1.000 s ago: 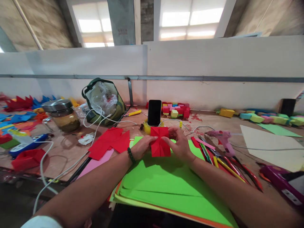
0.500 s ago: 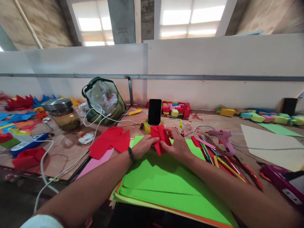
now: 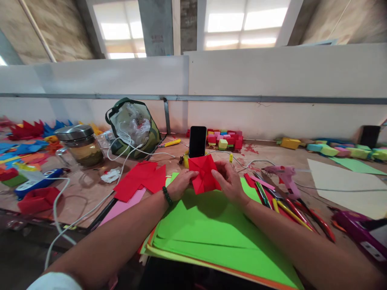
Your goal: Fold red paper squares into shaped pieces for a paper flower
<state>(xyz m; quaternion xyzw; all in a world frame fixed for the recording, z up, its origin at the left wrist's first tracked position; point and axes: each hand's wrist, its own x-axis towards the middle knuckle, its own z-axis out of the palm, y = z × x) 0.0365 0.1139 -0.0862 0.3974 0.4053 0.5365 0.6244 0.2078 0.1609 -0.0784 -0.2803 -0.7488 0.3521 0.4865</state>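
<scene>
Pinching a folded red paper by its side edges, the left hand and right hand hold it just in front of the phone. Nearly square, it tilts, upper corner pointing toward the phone.

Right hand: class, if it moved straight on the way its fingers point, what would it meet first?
The right hand holds the folded red paper, so the paper comes first. Just past it, probably the left hand, though depth is hard to judge here.
</scene>
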